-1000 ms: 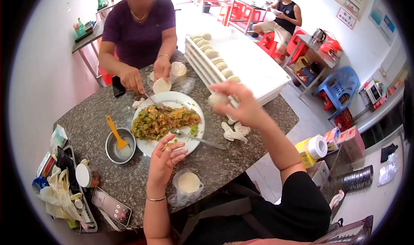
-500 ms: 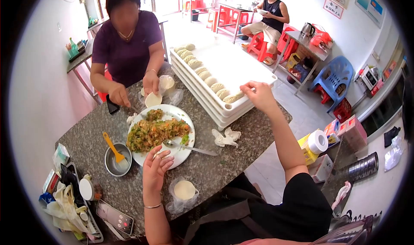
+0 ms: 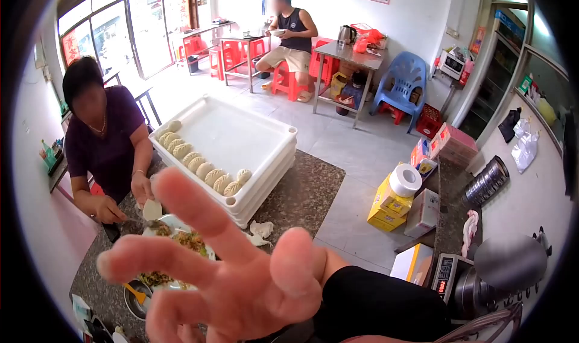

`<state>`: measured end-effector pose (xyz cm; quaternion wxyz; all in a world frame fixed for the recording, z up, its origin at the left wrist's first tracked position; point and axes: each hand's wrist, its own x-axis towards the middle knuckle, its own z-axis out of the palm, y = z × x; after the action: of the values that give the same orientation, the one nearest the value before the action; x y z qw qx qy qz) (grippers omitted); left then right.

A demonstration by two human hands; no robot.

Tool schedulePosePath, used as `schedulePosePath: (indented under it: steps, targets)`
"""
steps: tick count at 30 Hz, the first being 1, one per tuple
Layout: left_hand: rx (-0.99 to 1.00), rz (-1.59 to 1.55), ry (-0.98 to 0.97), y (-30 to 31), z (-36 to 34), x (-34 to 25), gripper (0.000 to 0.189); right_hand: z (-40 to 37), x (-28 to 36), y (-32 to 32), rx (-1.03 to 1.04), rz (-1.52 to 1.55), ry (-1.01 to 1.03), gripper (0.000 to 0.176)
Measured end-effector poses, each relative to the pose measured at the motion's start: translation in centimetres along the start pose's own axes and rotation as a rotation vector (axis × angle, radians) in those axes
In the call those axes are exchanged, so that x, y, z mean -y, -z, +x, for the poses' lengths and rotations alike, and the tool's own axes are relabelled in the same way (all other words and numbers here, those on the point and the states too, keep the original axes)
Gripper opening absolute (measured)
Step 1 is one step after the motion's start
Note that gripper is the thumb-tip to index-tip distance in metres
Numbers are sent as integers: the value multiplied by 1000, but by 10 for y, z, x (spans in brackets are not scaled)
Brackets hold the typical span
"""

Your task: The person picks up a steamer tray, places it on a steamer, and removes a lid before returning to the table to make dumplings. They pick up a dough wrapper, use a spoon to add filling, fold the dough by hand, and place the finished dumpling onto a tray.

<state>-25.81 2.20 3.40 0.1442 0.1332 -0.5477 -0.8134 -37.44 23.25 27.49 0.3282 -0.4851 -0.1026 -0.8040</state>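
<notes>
My right hand (image 3: 241, 276) is raised close to the camera, fingers spread and nothing in them. It covers much of the plate (image 3: 210, 250) of chopped filling (image 3: 192, 241). My left hand does not show. Behind my fingers, pleated dumplings (image 3: 196, 164) line the left side of a white tray (image 3: 241, 132) on top of a stack; one dumpling (image 3: 243, 175) sits beside the near end of the row. Across the table, a co-worker (image 3: 105, 132) holds a round wrapper (image 3: 152, 209) in one hand and a utensil over the filling in the other.
A metal bowl (image 3: 137, 301) with an orange-handled tool (image 3: 137, 293) stands near the plate. Crumpled tissue (image 3: 260, 229) lies by the trays. Boxes (image 3: 386, 205), a paper roll (image 3: 405, 180) and a scale (image 3: 444, 275) are at right. A seated person (image 3: 294, 32) holds a bowl behind.
My right hand has left the tray and come up before the camera. The view has swung right and up, and my left hand is gone from it. One more dumpling shows beside the row.
</notes>
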Motion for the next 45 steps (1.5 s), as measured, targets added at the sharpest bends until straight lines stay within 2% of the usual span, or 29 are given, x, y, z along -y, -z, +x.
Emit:
schedulePosePath:
  steps: [3, 7, 9, 12, 13, 14, 15, 16, 17, 18, 20, 21, 23, 24, 27, 31, 33, 37, 39, 40, 41, 42, 43, 45]
  targets:
    - [-83, 160, 12, 0, -13, 5, 38, 6, -25, 19, 101, 127, 97, 73]
    - [-171, 515, -6, 3, -33, 22, 38, -1, -31, 7, 66, 256, 138, 73]
    - [-217, 759, -33, -3, -48, 29, 39, -11, -15, -7, -193, 61, -78, 76]
    - [-210, 1036, -80, 3, -74, 39, 39, -29, -25, 16, -244, 156, -135, 73]
    - [-195, 1106, -106, 5, -81, 40, 39, -38, -27, 29, -360, 85, -207, 70]
    - [-98, 1266, -326, -6, -67, 26, 37, -55, -33, 44, -476, -163, -338, 71]
    - [-94, 1322, -425, -9, -69, 20, 44, -78, -40, 66, -456, -282, -490, 61]
    - [-121, 1356, -381, -17, -71, 13, 41, -102, -47, 83, -460, -489, -690, 46]
    - [-157, 1367, -338, -10, -75, 19, 38, -129, -57, 101, -365, -927, -850, 31]
    - [-192, 1378, -343, -8, -75, 22, 37, -154, -64, 117, -152, -1325, -818, 24]
    - [-226, 1352, -333, -2, -77, 27, 33, -197, -78, 133, -9, -1749, -807, 29]
    - [-236, 1312, -335, -7, -79, 28, 32, -206, -76, 131, 12, -1710, -810, 29]
    - [-255, 1286, -347, -4, -81, 34, 30, -215, -79, 132, 45, -1914, -865, 32]
    - [-267, 1288, -341, -7, -83, 34, 30, -215, -82, 131, 21, -1945, -849, 28]
    - [-339, 1337, -340, -15, -81, 34, 33, -217, -86, 134, 10, -1901, -928, 22]
    - [-385, 1254, -291, -19, -79, 29, 40, -214, -90, 135, -6, -1815, -919, 18]
    - [-343, 1177, -393, -18, -75, 23, 38, -213, -90, 137, 83, -1645, -863, 20]
    - [-256, 1178, -528, 4, -68, 36, 30, -203, -94, 131, 71, -1673, -757, 18]
    - [-411, 492, -246, 6, -72, 42, 24, -205, -93, 132, 242, -1914, -670, 15]
    - [-456, 214, -286, 8, -69, 45, 14, -208, -93, 134, 229, -1923, -667, 15]
    - [-440, 217, -284, 13, -70, 45, 14, -210, -93, 139, 208, -1913, -704, 14]
    - [-510, 76, -275, 19, -70, 43, 13, -211, -90, 144, 185, -1906, -740, 12]
    - [-570, -69, -262, 23, -67, 40, 13, -210, -88, 147, 163, -1931, -735, 12]
    - [-598, -169, -260, 32, -64, 45, 15, -208, -85, 151, 84, -1895, -672, 12]
